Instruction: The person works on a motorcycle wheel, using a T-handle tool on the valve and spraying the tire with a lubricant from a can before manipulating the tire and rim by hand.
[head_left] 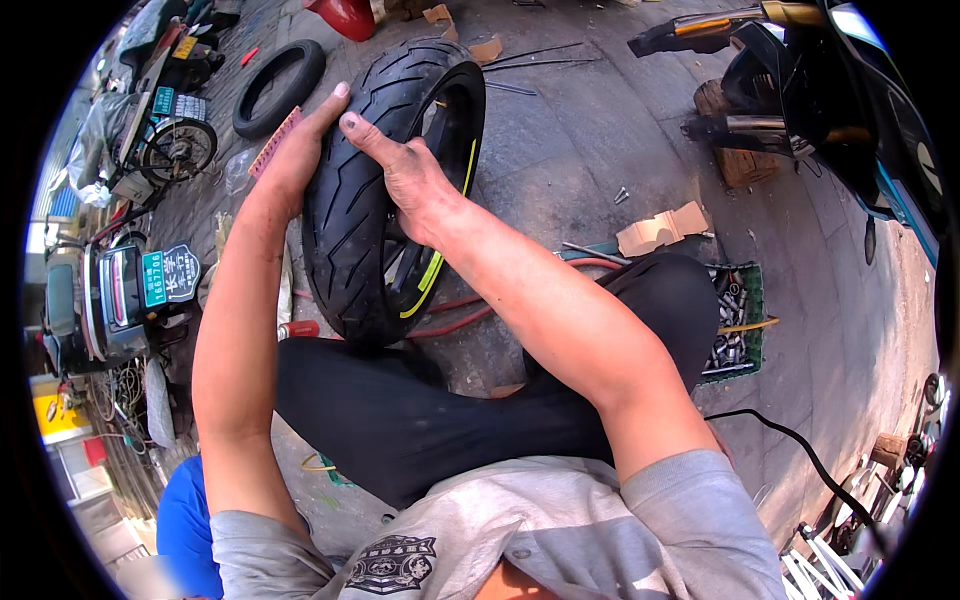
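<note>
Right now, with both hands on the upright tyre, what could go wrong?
1. The tyre stands on its edge, steadied only by the left hand and right hand laid on its tread; if they slip, it may roll or tip onto the legs.
2. The red hose runs under the wheel and could get pinched or dragged.
3. The green tray of metal parts sits close to the right knee and might be knocked over.
</note>
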